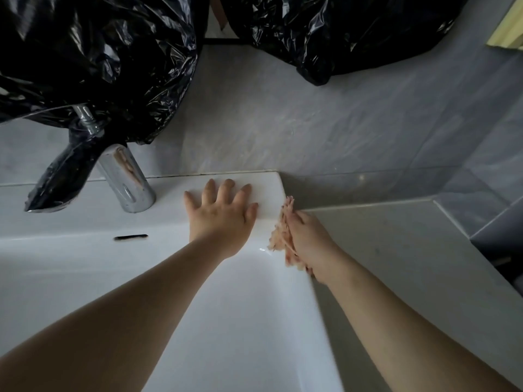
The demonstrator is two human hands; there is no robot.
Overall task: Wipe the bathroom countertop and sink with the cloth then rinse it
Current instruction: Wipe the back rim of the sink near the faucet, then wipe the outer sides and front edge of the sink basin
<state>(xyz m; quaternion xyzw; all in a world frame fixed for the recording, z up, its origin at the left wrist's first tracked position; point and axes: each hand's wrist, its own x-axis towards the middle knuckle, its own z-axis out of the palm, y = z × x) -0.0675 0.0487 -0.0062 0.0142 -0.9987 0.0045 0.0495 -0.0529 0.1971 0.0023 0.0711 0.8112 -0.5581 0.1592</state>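
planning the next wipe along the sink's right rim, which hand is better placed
Right. The right hand holds the cloth against the sink rim's right edge; the left hand lies flat and empty on the rim.

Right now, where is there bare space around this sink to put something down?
The grey ledge right of the sink, bordered by the tiled wall, is bare. The sink's back rim is crowded: tap, left hand, and right hand holding the cloth at the corner.
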